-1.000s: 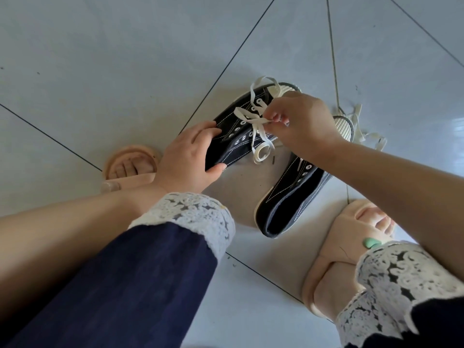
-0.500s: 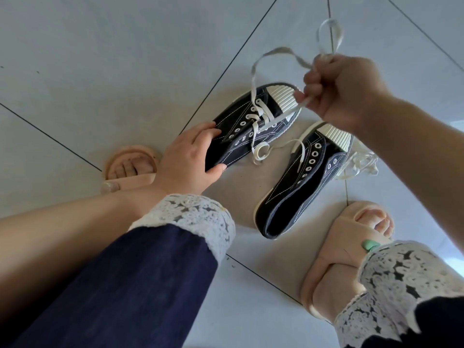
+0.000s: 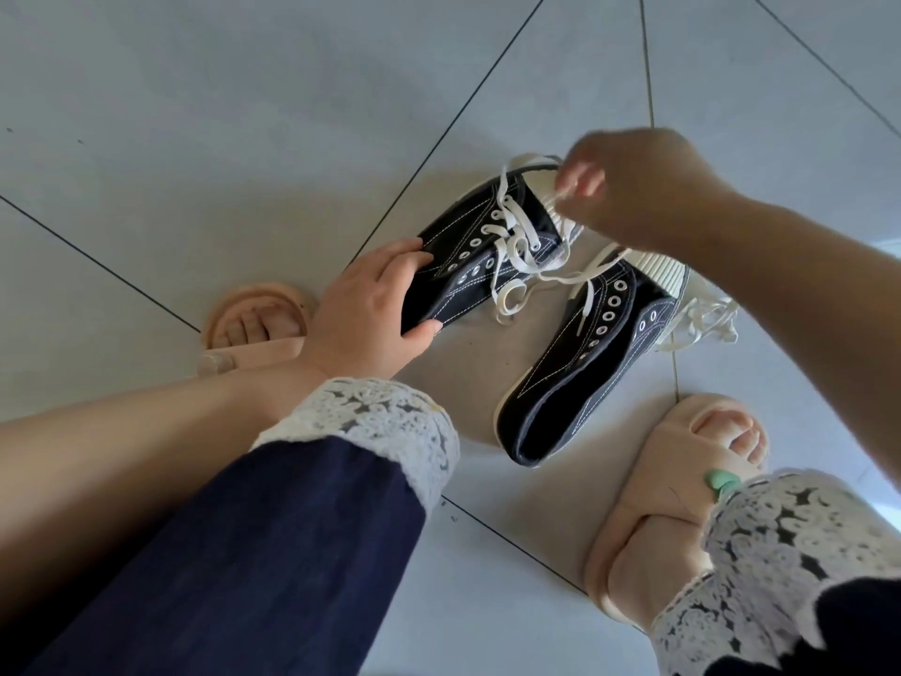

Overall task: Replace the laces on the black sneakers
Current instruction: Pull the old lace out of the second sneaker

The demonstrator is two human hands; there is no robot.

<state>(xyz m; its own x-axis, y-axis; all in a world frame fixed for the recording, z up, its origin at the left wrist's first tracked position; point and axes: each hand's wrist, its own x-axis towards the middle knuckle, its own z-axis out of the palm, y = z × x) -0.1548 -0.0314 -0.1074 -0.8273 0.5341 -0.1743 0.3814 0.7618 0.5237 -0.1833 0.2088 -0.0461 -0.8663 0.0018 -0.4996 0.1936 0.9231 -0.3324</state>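
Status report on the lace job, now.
Left grip holds the part-laced sneaker at its heel end. Right grip pinches its white lace near the toe. Second sneaker alongside, eyelets empty; nothing blocks.

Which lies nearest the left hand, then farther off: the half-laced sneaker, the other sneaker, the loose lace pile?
1. Half-laced sneaker: held by the left hand.
2. Other sneaker: just to its right.
3. Loose lace pile: far right, past that sneaker.
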